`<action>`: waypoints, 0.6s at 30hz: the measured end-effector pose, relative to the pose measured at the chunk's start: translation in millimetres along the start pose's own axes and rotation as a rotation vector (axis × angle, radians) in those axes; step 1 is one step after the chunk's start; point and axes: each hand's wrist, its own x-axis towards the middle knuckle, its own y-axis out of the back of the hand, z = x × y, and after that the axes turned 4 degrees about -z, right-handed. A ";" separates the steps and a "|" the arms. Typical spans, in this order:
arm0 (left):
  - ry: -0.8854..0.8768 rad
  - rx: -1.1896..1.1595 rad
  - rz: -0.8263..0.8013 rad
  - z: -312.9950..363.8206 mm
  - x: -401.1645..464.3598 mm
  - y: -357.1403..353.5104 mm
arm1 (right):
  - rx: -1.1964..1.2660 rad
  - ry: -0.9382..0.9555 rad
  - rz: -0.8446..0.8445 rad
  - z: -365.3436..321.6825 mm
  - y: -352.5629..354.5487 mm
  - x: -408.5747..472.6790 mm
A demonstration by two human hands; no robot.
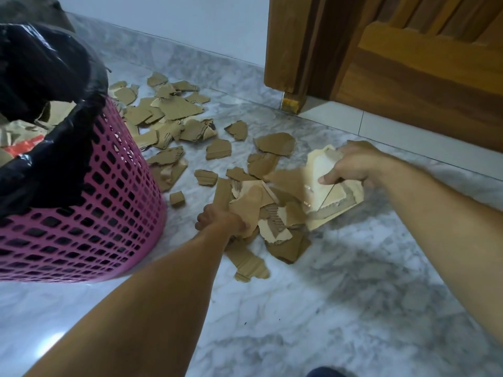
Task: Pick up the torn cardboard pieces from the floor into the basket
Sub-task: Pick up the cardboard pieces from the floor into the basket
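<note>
Right fingers: the right hand [353, 165] pinches a pale cardboard sheet [330, 191], thumb on top, fingers curled round its far edge
Left fingers: the left hand [221, 220] curls round a bunch of brown scraps [255, 205]; the fingertips are hidden under the scraps, so the grip is probably a loose clutch
Held pieces: both sit at about 5 o'clock from the floor scatter, just above the marble floor [326, 295]
Loose pieces: torn cardboard pieces [174, 110] lie from 12 to 3 o'clock of the pink basket [103, 213], some touching its wall
Basket: black liner [54, 72], cardboard already inside
Handling: light, stiff, rough-edged, not fragile; flat pieces cling to smooth floor, so lift by a raised torn edge or gather several together
Beyond: wooden door [422, 63] at 1 o'clock
</note>
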 end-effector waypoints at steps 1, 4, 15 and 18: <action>0.001 0.003 0.003 -1.0 0.6 0.2 | 0.043 0.004 -0.041 1.2 -13.9 3.5; 0.002 -0.070 0.000 -0.2 2.7 -0.1 | 0.197 -0.027 -0.114 11.0 -55.7 14.5; -0.075 -0.128 0.006 -7.8 3.0 1.8 | -0.083 -0.014 -0.066 19.0 -108.7 21.9; -0.097 -0.140 0.024 -8.8 3.7 0.8 | 0.023 0.090 -0.089 18.2 -116.4 23.4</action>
